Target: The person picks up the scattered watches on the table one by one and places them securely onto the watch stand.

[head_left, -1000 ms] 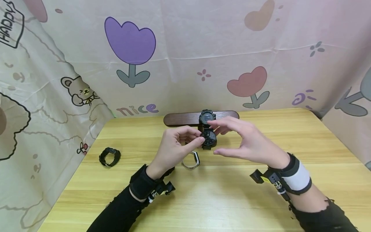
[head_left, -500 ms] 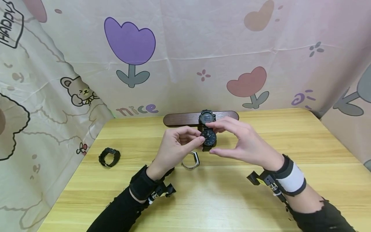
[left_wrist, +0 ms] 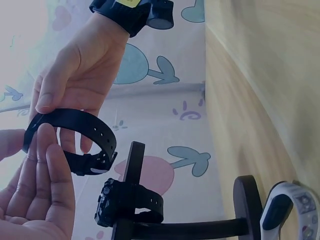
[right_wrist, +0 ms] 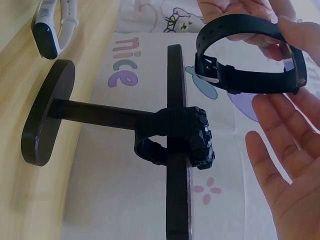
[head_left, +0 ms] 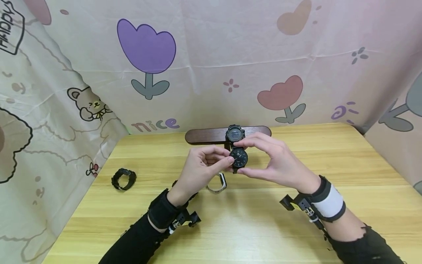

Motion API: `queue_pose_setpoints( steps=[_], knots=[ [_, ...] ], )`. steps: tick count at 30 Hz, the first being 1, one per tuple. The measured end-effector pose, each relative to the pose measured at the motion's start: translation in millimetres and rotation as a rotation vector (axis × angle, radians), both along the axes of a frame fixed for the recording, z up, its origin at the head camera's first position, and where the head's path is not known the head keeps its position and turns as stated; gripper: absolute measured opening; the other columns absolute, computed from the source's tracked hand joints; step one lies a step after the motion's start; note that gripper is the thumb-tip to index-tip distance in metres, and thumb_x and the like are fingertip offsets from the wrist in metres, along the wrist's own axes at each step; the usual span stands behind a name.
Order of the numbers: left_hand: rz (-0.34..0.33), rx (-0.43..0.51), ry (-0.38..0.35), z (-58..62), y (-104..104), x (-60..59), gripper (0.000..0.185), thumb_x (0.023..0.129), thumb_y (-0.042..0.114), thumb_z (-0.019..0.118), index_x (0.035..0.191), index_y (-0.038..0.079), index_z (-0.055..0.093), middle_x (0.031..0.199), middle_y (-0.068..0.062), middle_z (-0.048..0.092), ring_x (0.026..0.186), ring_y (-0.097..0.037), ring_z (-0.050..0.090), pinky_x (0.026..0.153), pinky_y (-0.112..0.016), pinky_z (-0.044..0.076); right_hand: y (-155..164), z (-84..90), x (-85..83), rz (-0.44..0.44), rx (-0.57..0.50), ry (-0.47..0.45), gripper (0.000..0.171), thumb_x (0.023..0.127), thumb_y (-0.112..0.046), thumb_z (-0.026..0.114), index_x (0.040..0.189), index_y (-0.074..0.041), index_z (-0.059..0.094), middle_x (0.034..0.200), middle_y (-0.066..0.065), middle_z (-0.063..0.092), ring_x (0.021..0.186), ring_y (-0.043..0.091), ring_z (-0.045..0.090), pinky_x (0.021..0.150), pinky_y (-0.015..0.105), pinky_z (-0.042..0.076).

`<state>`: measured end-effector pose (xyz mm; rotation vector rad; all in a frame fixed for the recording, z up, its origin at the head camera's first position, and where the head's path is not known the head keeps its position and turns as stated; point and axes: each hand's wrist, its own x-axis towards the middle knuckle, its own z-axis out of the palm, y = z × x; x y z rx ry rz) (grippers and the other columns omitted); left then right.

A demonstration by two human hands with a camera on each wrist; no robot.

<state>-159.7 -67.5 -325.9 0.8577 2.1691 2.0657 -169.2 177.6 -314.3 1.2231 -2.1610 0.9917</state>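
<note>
Both hands hold a black wristwatch (head_left: 239,157) with a round dark dial, up in front of a stand. My left hand (head_left: 206,167) pinches the left side of its case between thumb and fingers. From the right, my right hand (head_left: 280,161) has its thumb at the lower edge and fingertips at the upper edge. In the right wrist view the buckled strap (right_wrist: 250,82) forms a closed loop, its inside bare. Behind it a chunky black digital watch (head_left: 235,134) hangs round the middle of the dark wooden stand's crossbar (head_left: 204,136).
A white fitness band (head_left: 217,185) with a black face lies on the table near the stand's base (right_wrist: 47,115). Farther left on the wooden table (head_left: 263,227) lies another black watch (head_left: 123,179). A printed cloth (head_left: 211,47) rises behind the table.
My right hand has moved left and brought its thumb and fingertips to the watch's edges. The watch has shifted slightly right and its dial has turned a little. My left hand keeps its pinch.
</note>
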Motion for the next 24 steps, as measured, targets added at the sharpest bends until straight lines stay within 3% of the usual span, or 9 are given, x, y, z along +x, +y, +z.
queue_pose_setpoints(
  steps=[4,8,12,17,24],
  knots=[
    [-0.016,0.007,-0.019,-1.3,0.8,0.1,0.014,0.098,-0.001,0.074,0.109,-0.009,0.074,0.097,-0.026,0.08,0.081,-0.034,0.082,0.082,-0.052,0.066,0.6,0.0,0.3,0.004,0.011,-0.008,0.069,0.072,-0.013,0.1,0.134,-0.013,0.072,0.128,0.0,0.073,0.12,0.014,0.069,0.109,0.017,0.049],
    [-0.033,0.018,-0.034,-1.7,2.4,0.6,0.014,0.098,-0.001,0.073,0.109,-0.01,0.074,0.097,-0.028,0.08,0.08,-0.024,0.082,0.085,-0.061,0.063,0.6,-1.3,0.2,0.016,0.005,0.004,0.065,0.073,-0.012,0.099,0.133,-0.011,0.073,0.125,0.001,0.074,0.116,0.016,0.07,0.107,0.016,0.05],
    [-0.041,0.021,-0.044,-1.6,3.3,1.0,0.015,0.098,-0.001,0.072,0.11,-0.01,0.074,0.096,-0.028,0.08,0.078,-0.013,0.08,0.083,-0.054,0.065,1.0,-1.4,0.4,0.025,-0.005,0.013,0.064,0.074,-0.01,0.098,0.133,-0.011,0.073,0.121,0.001,0.075,0.11,0.015,0.07,0.103,0.015,0.051],
    [-0.048,0.018,-0.051,-1.6,3.2,1.4,0.016,0.098,-0.001,0.073,0.111,-0.009,0.074,0.098,-0.027,0.08,0.079,-0.014,0.081,0.08,-0.039,0.068,2.4,-0.2,1.4,0.032,-0.001,0.01,0.065,0.072,-0.011,0.099,0.132,-0.01,0.074,0.123,0.0,0.075,0.115,0.013,0.068,0.106,0.016,0.05],
    [-0.066,0.011,-0.03,-1.6,0.7,0.6,0.016,0.1,0.002,0.07,0.111,-0.009,0.074,0.098,-0.028,0.08,0.08,-0.014,0.081,0.08,-0.044,0.068,4.3,0.8,1.1,0.037,0.01,-0.002,0.063,0.073,-0.013,0.098,0.132,-0.009,0.074,0.125,0.0,0.075,0.118,0.013,0.068,0.108,0.017,0.05]
  ],
)
